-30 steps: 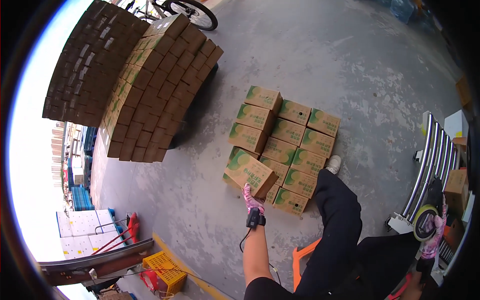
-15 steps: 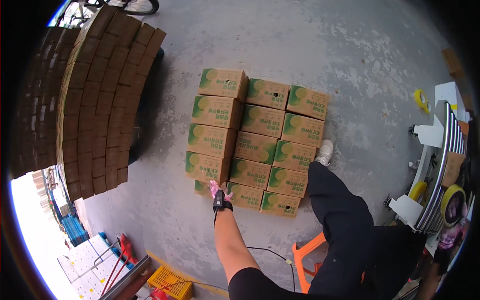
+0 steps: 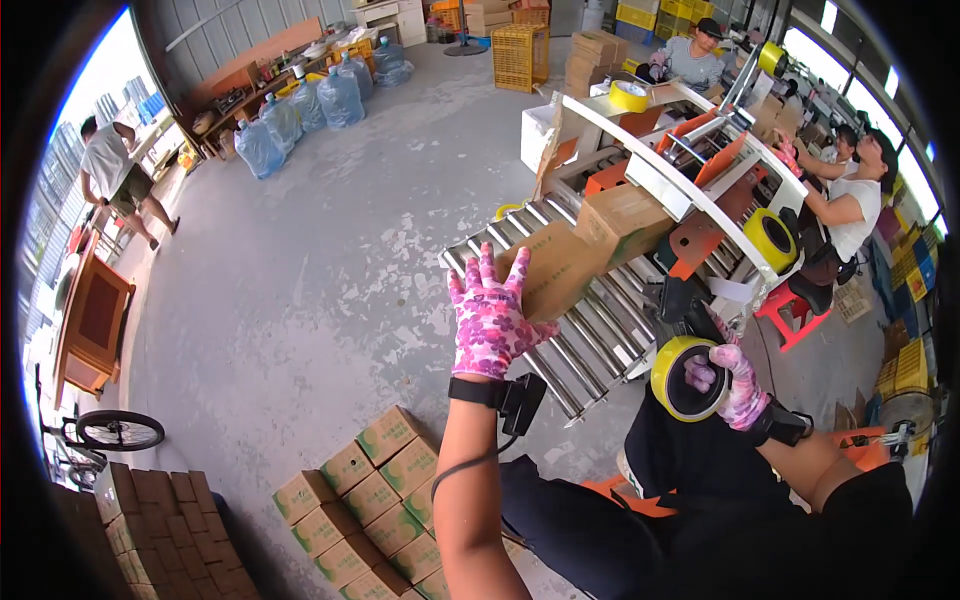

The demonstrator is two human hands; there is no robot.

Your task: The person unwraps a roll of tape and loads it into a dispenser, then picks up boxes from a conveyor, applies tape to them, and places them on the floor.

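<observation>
My left hand point(image 3: 490, 325), in a pink floral glove, has its fingers spread beside the end of a brown cardboard box point(image 3: 560, 268). Whether the palm presses on the box cannot be made out. That box lies on a roller conveyor point(image 3: 590, 365), up against a second cardboard box point(image 3: 630, 222) at the mouth of a white-framed machine point(image 3: 690, 190). In my right hand point(image 3: 735, 388), gloved alike, is a wide roll of yellow tape point(image 3: 664, 380), with fingers through its core.
Green-printed cartons point(image 3: 370, 495) stand in rows on the floor at lower left, near a taller carton stack point(image 3: 170, 525). Co-workers point(image 3: 850, 205) sit beyond the machine, one on a red stool point(image 3: 795, 312). Large blue water bottles point(image 3: 340, 98) line the far wall.
The view has swung from the floor cartons to the conveyor. My left hand has left a stacked carton and is now beside the conveyor box. The tape roll stays in my right hand.
</observation>
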